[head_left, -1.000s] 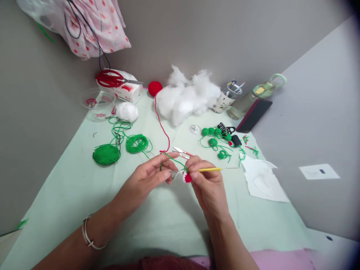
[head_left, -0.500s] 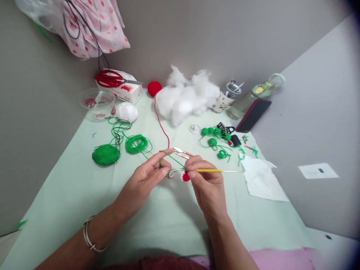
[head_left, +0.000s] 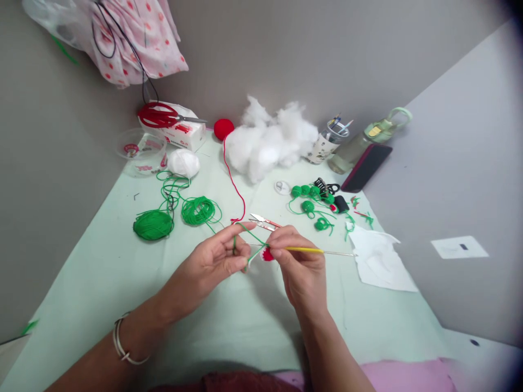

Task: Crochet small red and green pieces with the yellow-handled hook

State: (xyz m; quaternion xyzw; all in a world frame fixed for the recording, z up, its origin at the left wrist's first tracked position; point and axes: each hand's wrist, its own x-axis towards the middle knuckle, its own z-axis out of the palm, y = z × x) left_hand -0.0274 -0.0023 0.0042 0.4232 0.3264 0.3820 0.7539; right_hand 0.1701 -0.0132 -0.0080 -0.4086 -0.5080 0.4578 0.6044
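the left hand and the right hand meet low over the middle of the surface, which is covered in pale green cloth. the right hand pinches a crochet hook between thumb and first fingers; its yellow grip shows just past the fingers and the thin metal shaft runs out to the right. the left hand is curled, thumb pressed toward the fingertips, with a green strand looped over its raised index finger and drawn taut toward the right hand. between the two hands sits a small red crochet piece with a white edge, touching the right fingertips; whether the left fingers grip it too cannot be told.

the green strand leads back to a loose green coil, which lies beside a tight green yarn ball. thread snips lie just beyond the hands. a red thread runs from there up to a red yarn ball, next to a heap of white stuffing. small green crocheted rounds lie to the right, near a sheet of white paper. at the far left, red scissors rest on a tissue box, with a white yarn ball in front of it. a bracelet circles the left wrist.
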